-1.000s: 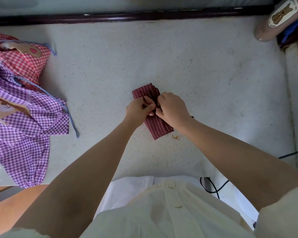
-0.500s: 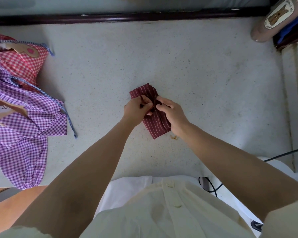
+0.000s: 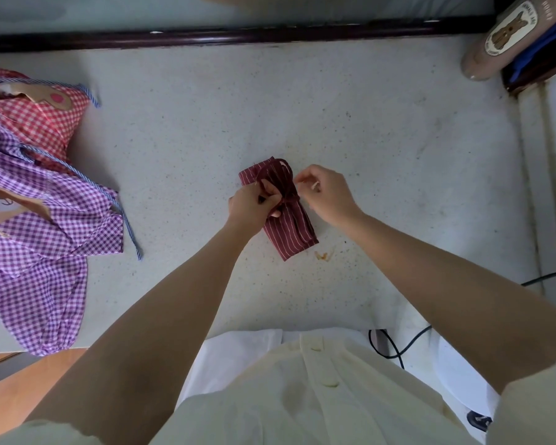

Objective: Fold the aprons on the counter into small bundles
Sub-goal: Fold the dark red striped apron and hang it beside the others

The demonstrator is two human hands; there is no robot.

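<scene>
speckled counter [image 3: 366,139]: maroon striped bundle [image 3: 291,229] centre; purple checked apron [image 3: 45,220], red checked apron [image 3: 39,123] left.

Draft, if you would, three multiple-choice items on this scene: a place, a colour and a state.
1. Where on the counter does the purple checked apron lie?
A. Left edge
B. Middle
C. Far right

2. What colour is the bundle that the left hand holds?
A. Blue
B. Dark red with pale stripes
C. Green

3. What state is that bundle in?
A. Spread flat
B. Hanging off the edge
C. Folded small, a strap round it

1 A: it lies far left.
2 B: the stripes show plainly.
3 C: the hand grips the strap tied across it.
</scene>
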